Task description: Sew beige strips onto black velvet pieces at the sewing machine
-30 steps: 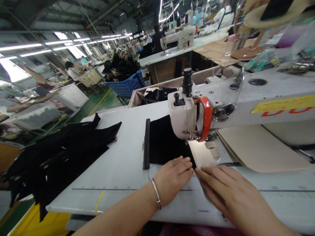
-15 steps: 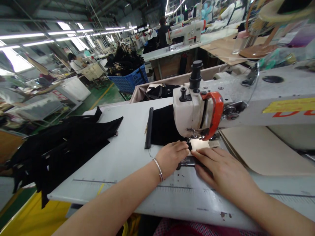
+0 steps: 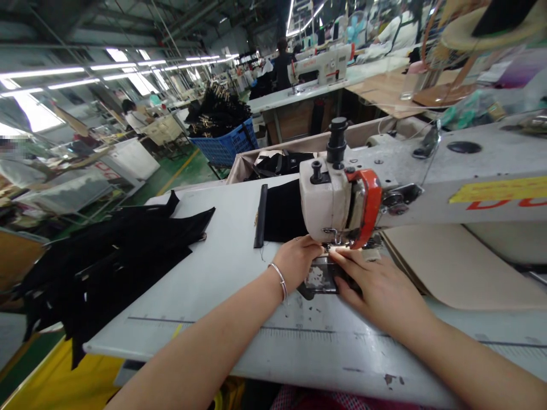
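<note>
A white sewing machine head (image 3: 325, 199) with an orange guard (image 3: 368, 208) stands over the table, its needle area lit. A black fabric piece (image 3: 282, 212) lies flat under it, with a dark strip (image 3: 261, 216) along its left edge. My left hand (image 3: 294, 263), a silver bangle at the wrist, has its fingers closed together at the fabric's near edge, beside the presser foot. Just right of the needle, my right hand (image 3: 380, 285) lies with fingers stretched out and thumb apart, fingertips over the lit spot. The fingertips partly hide the fabric edge.
Black fabric pieces (image 3: 115, 250) are heaped on the table's left end. Beige sheets (image 3: 461, 267) lie under the machine arm. Behind the table stand a bin (image 3: 354, 135) and a blue crate (image 3: 224, 141) piled with black pieces. Another sewing machine (image 3: 320, 64) stands beyond.
The black fabric has moved away from me, under the machine. Both hands have moved slightly forward with it, and more of the metal plate shows between them.
</note>
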Demonstrator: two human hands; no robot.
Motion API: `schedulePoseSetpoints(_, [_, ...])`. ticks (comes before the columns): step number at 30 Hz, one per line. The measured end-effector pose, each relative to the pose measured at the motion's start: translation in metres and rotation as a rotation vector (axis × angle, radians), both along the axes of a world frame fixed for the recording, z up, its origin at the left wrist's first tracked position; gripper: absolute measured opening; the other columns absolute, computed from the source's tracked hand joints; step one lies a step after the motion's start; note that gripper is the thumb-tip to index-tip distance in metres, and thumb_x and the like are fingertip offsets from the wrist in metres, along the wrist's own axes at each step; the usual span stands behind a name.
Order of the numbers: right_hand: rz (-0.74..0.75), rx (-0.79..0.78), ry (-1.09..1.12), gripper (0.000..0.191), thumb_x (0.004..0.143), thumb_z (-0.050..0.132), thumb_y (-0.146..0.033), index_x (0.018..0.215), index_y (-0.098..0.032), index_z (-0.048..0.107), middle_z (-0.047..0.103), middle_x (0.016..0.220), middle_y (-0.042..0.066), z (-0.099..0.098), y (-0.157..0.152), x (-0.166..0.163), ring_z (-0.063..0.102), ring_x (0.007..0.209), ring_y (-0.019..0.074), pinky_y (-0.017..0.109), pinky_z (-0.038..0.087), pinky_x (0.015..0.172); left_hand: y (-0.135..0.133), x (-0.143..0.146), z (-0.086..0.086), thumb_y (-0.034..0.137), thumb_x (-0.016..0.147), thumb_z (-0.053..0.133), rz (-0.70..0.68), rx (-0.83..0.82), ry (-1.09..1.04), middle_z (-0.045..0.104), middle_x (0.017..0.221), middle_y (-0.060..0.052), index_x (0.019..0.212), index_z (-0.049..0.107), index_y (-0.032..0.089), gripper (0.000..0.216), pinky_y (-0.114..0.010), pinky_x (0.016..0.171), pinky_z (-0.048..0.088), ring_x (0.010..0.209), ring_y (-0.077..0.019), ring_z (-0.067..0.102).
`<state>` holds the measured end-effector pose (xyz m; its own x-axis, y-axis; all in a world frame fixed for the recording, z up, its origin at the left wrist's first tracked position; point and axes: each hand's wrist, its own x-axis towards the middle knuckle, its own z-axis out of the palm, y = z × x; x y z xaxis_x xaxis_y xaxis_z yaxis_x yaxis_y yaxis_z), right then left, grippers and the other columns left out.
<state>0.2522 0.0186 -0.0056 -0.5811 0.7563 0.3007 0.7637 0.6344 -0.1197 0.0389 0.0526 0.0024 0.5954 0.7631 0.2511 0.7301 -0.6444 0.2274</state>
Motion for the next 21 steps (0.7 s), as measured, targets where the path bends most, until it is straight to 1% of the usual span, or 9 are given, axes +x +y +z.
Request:
schedulePoseSetpoints(3, [0.0,0.004,0.015,0.045,0.092,0.046,-0.033,0.134,-0.016,0.05,0.059,0.124,0.01,0.0,0.001,-0.001,0.054,0.11,0.027,0.046,0.043,0.094,0.0,0.001,0.004,0.005,0.088,0.054,0.018,0.009,0.004,0.069,0.109,-0.003,0.099,0.068,0.018,0.022,-0.028,0.096,0.05,0.104,-0.0159,0.063])
schedulePoseSetpoints(7, [0.02,0.017,0.05,0.044,0.091,0.047,-0.031,0.132,-0.015,0.052,0.06,0.122,0.011,0.002,0.0,-0.001,0.055,0.108,0.0266,0.046,0.044,0.093,-0.002,0.002,0.007,0.005,0.086,0.056,0.026,0.003,0.021,0.069,0.106,-0.004,0.098,0.069,0.017,0.021,-0.029,0.095,0.051,0.103,-0.0165,0.063])
schedulePoseSetpoints(11, [0.02,0.033,0.077,0.039,0.091,0.048,-0.029,0.127,-0.017,0.056,0.061,0.12,0.01,0.003,-0.003,-0.002,0.057,0.102,0.025,0.045,0.046,0.089,-0.005,0.0,0.003,0.005,0.087,0.055,0.0,0.007,-0.01,0.07,0.106,-0.004,0.098,0.069,0.017,0.022,-0.029,0.095,0.051,0.103,-0.0156,0.063])
schedulePoseSetpoints(13, [0.021,0.036,0.088,0.039,0.09,0.049,-0.029,0.127,-0.018,0.056,0.061,0.119,0.01,0.002,-0.005,-0.002,0.057,0.102,0.025,0.044,0.046,0.089,-0.005,0.0,0.0,0.004,0.087,0.054,-0.017,0.018,-0.045,0.069,0.109,-0.004,0.1,0.069,0.016,0.023,-0.028,0.097,0.05,0.105,-0.015,0.062])
schedulePoseSetpoints(16, [0.02,0.041,0.112,0.039,0.091,0.049,-0.026,0.128,-0.017,0.055,0.06,0.12,0.01,0.0,-0.007,-0.001,0.055,0.105,0.0252,0.045,0.045,0.093,-0.006,0.0,-0.003,0.003,0.088,0.052,0.004,0.025,-0.072,0.069,0.109,-0.005,0.102,0.068,0.014,0.024,-0.026,0.1,0.048,0.106,-0.0136,0.061])
schedulePoseSetpoints(18, [0.02,0.046,0.13,0.037,0.09,0.049,-0.024,0.126,-0.016,0.056,0.06,0.119,0.01,-0.002,-0.007,-0.001,0.054,0.105,0.0248,0.045,0.044,0.094,-0.009,-0.002,-0.001,0.008,0.089,0.054,0.04,0.024,-0.086,0.067,0.111,-0.006,0.105,0.067,0.014,0.022,-0.028,0.1,0.047,0.107,-0.0143,0.059])
schedulePoseSetpoints(19, [0.022,0.05,0.141,0.035,0.09,0.049,-0.023,0.124,-0.016,0.057,0.06,0.118,0.01,-0.003,-0.006,0.0,0.054,0.105,0.0245,0.045,0.044,0.095,-0.012,-0.003,0.0,0.014,0.089,0.057,0.066,0.03,-0.091,0.065,0.112,-0.007,0.108,0.066,0.015,0.021,-0.031,0.1,0.047,0.108,-0.0162,0.058])
schedulePoseSetpoints(21, [0.025,0.064,0.165,0.032,0.09,0.049,-0.021,0.12,-0.017,0.059,0.061,0.114,0.01,-0.005,-0.006,0.0,0.054,0.105,0.0242,0.045,0.045,0.093,-0.018,-0.007,0.002,0.026,0.088,0.062,0.15,0.06,-0.092,0.063,0.111,-0.008,0.114,0.064,0.017,0.028,-0.039,0.098,0.047,0.108,-0.0206,0.056])
